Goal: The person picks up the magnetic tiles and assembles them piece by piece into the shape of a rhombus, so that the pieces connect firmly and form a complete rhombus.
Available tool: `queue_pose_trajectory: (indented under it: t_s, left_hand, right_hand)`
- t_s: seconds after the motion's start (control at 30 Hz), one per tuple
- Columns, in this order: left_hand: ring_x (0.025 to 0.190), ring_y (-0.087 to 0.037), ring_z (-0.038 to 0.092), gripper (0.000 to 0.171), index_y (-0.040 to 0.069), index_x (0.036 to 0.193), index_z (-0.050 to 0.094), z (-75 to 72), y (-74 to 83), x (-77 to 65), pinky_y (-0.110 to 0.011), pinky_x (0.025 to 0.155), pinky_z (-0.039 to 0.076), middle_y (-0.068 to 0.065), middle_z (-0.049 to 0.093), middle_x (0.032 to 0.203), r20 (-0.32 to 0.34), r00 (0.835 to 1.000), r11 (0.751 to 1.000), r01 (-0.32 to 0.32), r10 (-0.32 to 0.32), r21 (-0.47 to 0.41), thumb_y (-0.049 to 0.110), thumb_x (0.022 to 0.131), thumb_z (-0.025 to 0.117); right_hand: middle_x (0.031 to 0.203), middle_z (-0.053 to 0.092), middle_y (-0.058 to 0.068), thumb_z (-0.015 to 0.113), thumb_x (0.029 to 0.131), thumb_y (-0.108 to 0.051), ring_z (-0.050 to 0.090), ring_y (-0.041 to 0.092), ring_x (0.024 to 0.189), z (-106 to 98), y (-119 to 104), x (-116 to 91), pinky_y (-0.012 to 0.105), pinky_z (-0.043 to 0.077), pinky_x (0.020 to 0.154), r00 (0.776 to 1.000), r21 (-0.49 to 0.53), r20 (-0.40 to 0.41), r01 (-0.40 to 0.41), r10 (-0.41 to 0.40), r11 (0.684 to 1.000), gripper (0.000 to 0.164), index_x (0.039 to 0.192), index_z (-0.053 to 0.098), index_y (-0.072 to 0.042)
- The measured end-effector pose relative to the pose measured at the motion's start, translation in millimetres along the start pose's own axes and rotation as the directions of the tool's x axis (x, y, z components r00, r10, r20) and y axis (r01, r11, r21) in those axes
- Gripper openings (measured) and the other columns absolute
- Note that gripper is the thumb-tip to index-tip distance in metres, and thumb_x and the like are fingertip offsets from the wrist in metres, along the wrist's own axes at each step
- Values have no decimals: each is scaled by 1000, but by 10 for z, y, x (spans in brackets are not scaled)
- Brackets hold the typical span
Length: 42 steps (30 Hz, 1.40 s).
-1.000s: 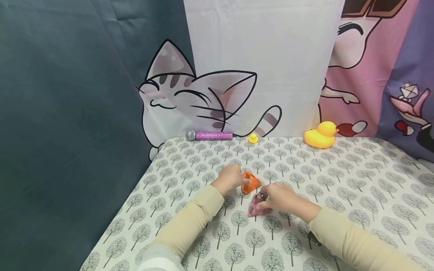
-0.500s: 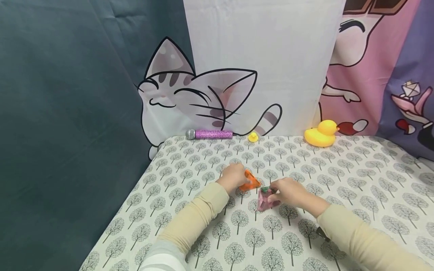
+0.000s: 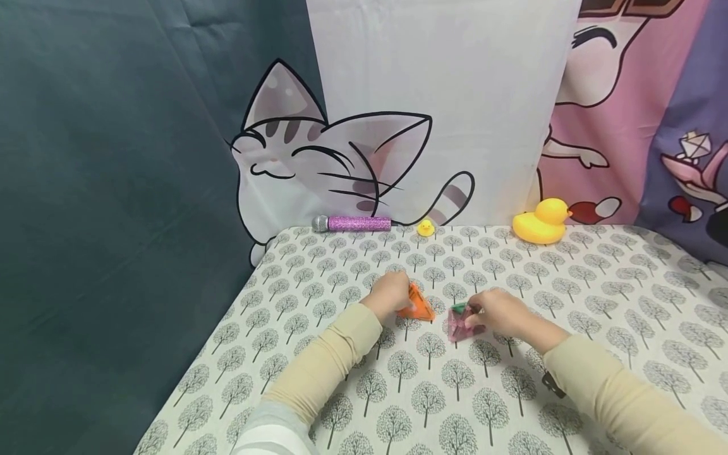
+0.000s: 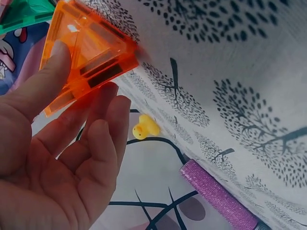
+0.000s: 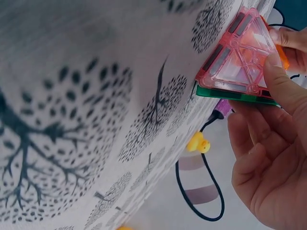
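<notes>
My left hand [image 3: 389, 292] pinches an orange see-through triangular magnetic tile [image 3: 418, 306] over the middle of the table. In the left wrist view its thumb presses the orange face, while the fingers are behind and below. To the right, my right hand [image 3: 500, 311] holds a pink triangular magnetic tile [image 5: 237, 52] together with a green tile [image 5: 230, 96], edge to edge at an angle. The right thumb lies on the pink face and the fingers support the green one. A small gap separates the orange tile from the pink and green pair in the head view.
At the far table edge lie a glittery purple microphone [image 3: 358, 224], a small yellow duck [image 3: 425, 228] and a larger yellow duck [image 3: 540, 222]. A dark object [image 3: 552, 384] shows beside the right sleeve. The tree-print tablecloth [image 3: 364, 430] meets a cartoon backdrop [image 3: 483, 76].
My right hand has moved right and slightly away from me with the pink tile, and the green tile has come into sight. My left hand keeps the orange tile in nearly the same place.
</notes>
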<state>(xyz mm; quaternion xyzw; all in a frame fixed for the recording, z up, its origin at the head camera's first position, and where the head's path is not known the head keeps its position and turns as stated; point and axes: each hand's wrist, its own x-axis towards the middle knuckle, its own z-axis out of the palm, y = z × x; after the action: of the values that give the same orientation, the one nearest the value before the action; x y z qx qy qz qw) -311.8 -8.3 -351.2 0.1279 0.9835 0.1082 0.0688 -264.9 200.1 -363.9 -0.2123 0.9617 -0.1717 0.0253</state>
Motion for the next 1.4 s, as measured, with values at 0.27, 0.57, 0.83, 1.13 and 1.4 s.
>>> queue_pose_trajectory:
  t_s: [0.27, 0.57, 0.83, 1.13, 1.4]
  left_hand:
    - [66, -15, 51, 26, 14, 78, 62, -13, 5, -14, -27, 59, 44, 2, 55, 69, 39, 999, 998, -8, 6, 69, 27, 60, 76]
    - [68, -14, 51, 36, 18, 91, 65, 31, 53, 11, -30, 65, 43, 5, 57, 74, 65, 998, 997, -3, -2, 77, 28, 58, 76]
    - [67, -14, 50, 31, 17, 83, 64, 76, 122, 19, -28, 59, 42, 5, 55, 69, 64, 997, 994, -42, 35, 101, 31, 58, 77]
    - [67, -14, 50, 28, 18, 77, 62, 82, 127, 24, -27, 54, 40, 6, 55, 69, 51, 997, 992, -59, 53, 115, 32, 58, 77]
    - [74, -14, 52, 36, 21, 91, 65, 82, 114, 18, -29, 60, 41, 8, 59, 77, 31, 998, 995, -59, 56, 84, 31, 58, 78]
  right_hand:
    - [73, 60, -5, 68, 70, -26, 55, 12, 66, -5, 38, 52, 35, 47, 65, 999, 1, -13, 33, -33, 999, 21, 82, 62, -10]
    - [70, 58, -8, 67, 72, -25, 50, 8, 60, 36, 22, 139, 29, 45, 58, 997, -7, -20, 68, -68, 998, 15, 78, 61, -12]
    - [71, 57, -9, 68, 71, -25, 50, 8, 62, 57, -22, 195, 29, 44, 58, 999, -13, -11, 43, -43, 999, 13, 77, 60, -16]
    - [83, 58, 1, 68, 70, -28, 53, 17, 73, 68, -81, 244, 37, 47, 64, 999, -27, -25, 44, -45, 999, 28, 90, 64, -9]
    - [73, 49, -6, 69, 69, -29, 46, 11, 67, 89, -170, 304, 29, 43, 60, 995, -49, -65, 67, -70, 997, 33, 94, 65, -9]
